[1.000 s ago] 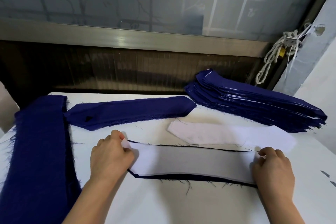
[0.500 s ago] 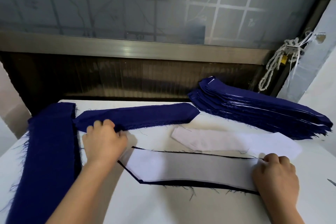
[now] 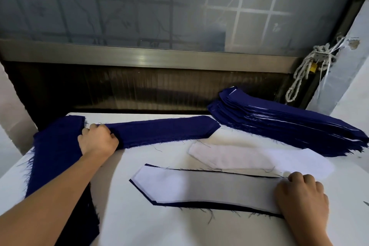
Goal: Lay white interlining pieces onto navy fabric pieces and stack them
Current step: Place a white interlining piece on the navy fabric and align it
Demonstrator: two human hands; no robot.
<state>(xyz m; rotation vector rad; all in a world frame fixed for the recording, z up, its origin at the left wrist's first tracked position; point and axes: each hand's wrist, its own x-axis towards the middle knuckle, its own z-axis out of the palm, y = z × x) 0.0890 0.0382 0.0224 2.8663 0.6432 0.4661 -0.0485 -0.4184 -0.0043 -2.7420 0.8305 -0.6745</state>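
Now left hand (image 3: 97,141) is gripping a navy piece (image 3: 159,132) by its end near the desk's (image 3: 159,225) far-left corner, probably to fetch it, while right hand (image 3: 301,195) is pinching the laid white interlining (image 3: 199,187) at the front-right edge, steadying alignment.

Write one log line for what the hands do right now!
left hand grips end of long navy fabric strip | right hand on right end of white interlining piece laid over navy fabric piece, grip hidden

White interlining (image 3: 203,186) on navy fabric (image 3: 159,133); white table (image 3: 159,225)
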